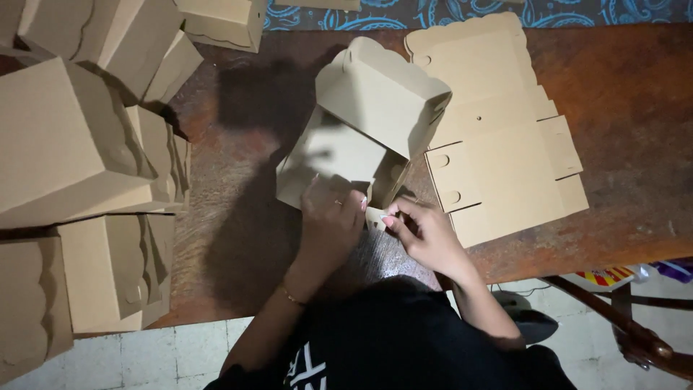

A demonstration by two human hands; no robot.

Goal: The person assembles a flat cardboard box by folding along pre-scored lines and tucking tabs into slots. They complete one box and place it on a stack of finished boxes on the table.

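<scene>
One half-folded cardboard box [368, 130] lay mid-tabletop [238, 217], lid up. Left hand [328, 217] pressed its near wall; right hand [422, 231] pinched a side flap [375, 217] (apparently mid-tuck). Flat box blanks [498, 137] lay right, finished boxes [79, 144] left.

Both hands [330, 217] [426, 231] fold a half-built cardboard box [368, 123] beside flat blanks [498, 144] on a wooden table [628, 130]

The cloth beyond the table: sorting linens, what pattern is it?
The cloth shows light blue paisley swirls on dark blue, in the head view.
</scene>
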